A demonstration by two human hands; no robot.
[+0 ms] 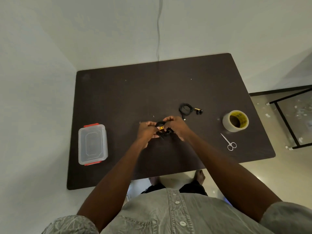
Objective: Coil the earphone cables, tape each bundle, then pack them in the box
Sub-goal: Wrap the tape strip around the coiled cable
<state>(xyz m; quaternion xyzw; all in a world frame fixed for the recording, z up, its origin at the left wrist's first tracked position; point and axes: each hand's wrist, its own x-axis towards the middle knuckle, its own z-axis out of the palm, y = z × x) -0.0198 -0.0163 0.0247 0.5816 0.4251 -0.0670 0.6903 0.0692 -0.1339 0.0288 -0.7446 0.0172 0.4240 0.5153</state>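
Earphone bundle [162, 129], taped yellow, sits pinched between left hand [147, 130] and right hand [175, 127]; box [92, 144] lies left, nearer the left hand.

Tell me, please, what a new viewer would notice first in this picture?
First, the two hands, left hand and right hand, gripping a black cable bundle at the middle of the dark table. Next, the tape roll on the right and the closed plastic box on the left.

L hand [146, 130] + R hand [175, 126] grip coiled earphone bundle [162, 130] above table [118, 98]; yellow tape on it.
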